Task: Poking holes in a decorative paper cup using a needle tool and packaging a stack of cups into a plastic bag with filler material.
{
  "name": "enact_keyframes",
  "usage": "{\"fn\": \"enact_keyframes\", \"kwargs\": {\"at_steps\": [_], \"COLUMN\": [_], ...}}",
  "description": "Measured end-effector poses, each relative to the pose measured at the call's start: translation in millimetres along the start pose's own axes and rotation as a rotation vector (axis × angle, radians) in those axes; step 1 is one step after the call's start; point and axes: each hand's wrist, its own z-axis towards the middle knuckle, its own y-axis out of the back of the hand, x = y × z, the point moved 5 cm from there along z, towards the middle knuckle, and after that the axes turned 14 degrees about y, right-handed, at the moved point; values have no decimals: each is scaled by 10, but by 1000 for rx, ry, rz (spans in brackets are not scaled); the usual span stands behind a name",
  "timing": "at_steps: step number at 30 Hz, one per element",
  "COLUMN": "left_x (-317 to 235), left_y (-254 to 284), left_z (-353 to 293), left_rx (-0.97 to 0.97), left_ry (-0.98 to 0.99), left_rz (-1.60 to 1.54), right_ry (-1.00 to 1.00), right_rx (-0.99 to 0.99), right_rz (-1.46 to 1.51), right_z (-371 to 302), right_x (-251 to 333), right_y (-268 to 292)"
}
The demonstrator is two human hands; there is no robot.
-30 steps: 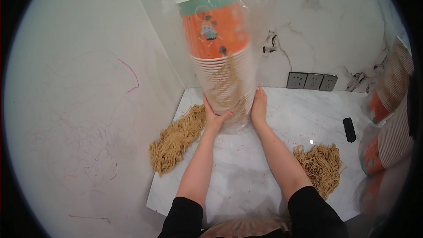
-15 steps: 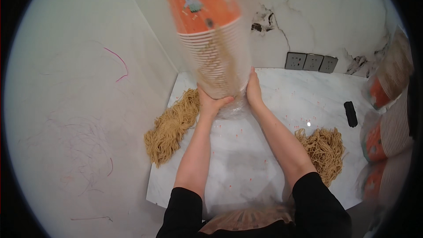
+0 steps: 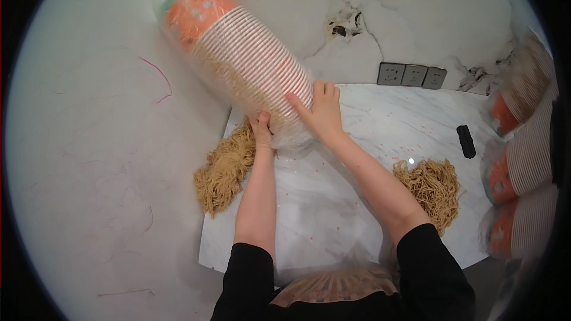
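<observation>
A long stack of nested paper cups (image 3: pixel 256 47), orange and green with white rims, sits inside a clear plastic bag (image 3: pixel 208 77). It leans to the upper left above the white marble-look table (image 3: pixel 321 214). My left hand (image 3: pixel 262 128) grips the stack's lower left side, its fingers mostly hidden by the bag. Around the lower right side, my right hand (image 3: pixel 324 110) is closed, thumb across the rims. A tan yarn bundle (image 3: pixel 223 172) lies beside my left forearm. Another tan yarn heap (image 3: pixel 431 190) lies right of my right forearm.
More bagged cup stacks (image 3: pixel 529 166) are piled at the right edge. A small black object (image 3: pixel 466 141) lies on the table near them. Dark wall sockets (image 3: pixel 410 75) line the back wall. Small reddish specks dot the tabletop. A scribbled pale wall (image 3: pixel 107 172) stands at the left.
The bagged cup stack has tipped from nearly upright to leaning left, and its top has moved left. My right hand has shifted slightly left onto its side.
</observation>
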Motion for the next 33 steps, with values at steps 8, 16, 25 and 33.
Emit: {"fn": "enact_keyframes", "kwargs": {"at_steps": [8,16,25,33], "left_x": [-224,-565,-540,-792], "left_y": [-372,-886,-508,-522], "left_z": [-252,-1351,-2371,-2349], "left_rx": [20,9,18,-44], "left_ry": [96,321,385,523], "left_rz": [-99,-261,-195,-181], "right_ry": [84,538,733,503], "right_rx": [33,367,449,485], "right_rz": [-72,-43,-70,296], "right_z": [60,-153,-570,-599], "right_x": [436,1291,1715,1402], "right_y": [727,2065,2021,1899]}}
